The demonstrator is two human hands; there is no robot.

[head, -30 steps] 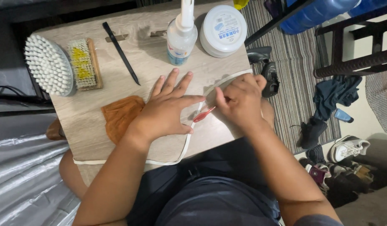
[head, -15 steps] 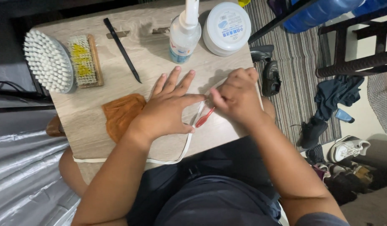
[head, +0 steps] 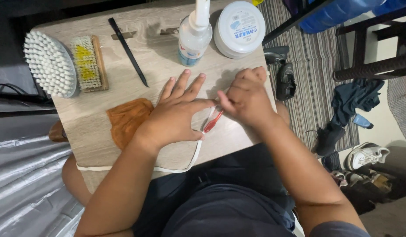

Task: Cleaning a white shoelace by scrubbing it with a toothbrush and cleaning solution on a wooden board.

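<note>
Left hand (head: 176,114) flat on bench (head: 168,57), fingers spread, pressing white lace (head: 195,153); lace trails from under palm toward bench's near edge. Right hand (head: 244,98) just beside it, closed, pinching red-handled toothbrush (head: 213,120) against lace. Orange cloth (head: 126,118) beside left wrist. Spray bottle (head: 194,37), white jar (head: 239,28) beyond fingers; two brushes well apart.

- The hands cover most of the red-handled toothbrush (head: 213,120); its head is not visible.
- White lace (head: 185,166): run beneath left hand (head: 174,116) hidden.
- Spray bottle (head: 194,37): top cut off by the upper edge.
</note>
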